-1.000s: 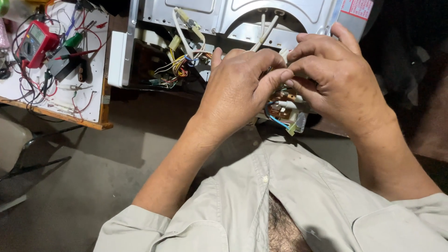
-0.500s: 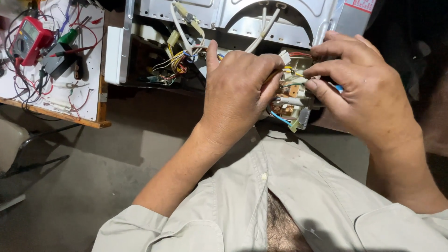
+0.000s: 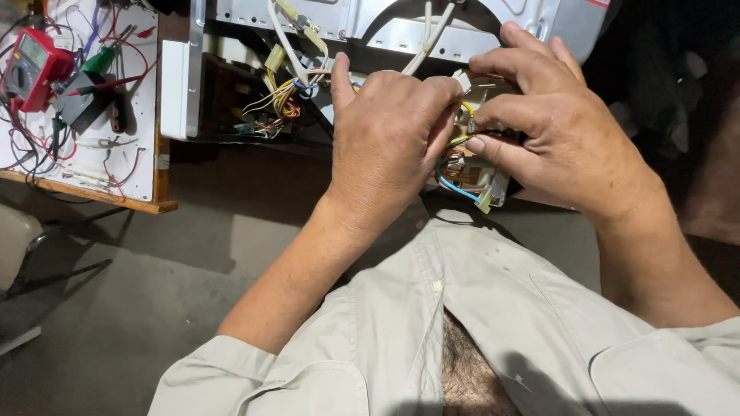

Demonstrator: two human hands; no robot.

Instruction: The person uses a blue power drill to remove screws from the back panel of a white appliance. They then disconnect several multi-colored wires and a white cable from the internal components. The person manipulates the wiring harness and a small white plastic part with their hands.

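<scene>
both hands, left hand (image 3: 389,139) and right hand (image 3: 559,131), pinched on the wired part (image 3: 474,173), its wires looking not yet sorted.

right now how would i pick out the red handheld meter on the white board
Start at the white wooden-edged board left of the grey metal appliance chassis. In the board's top left corner, among tangled red and black leads, lies the red handheld meter. It is the only chunky red box with a pale screen; the green-handled tool beside it is slimmer.

A red multimeter (image 3: 29,65) lies on a white board (image 3: 146,166) among tangled leads (upper left), above grey floor (image 3: 154,285).
</scene>
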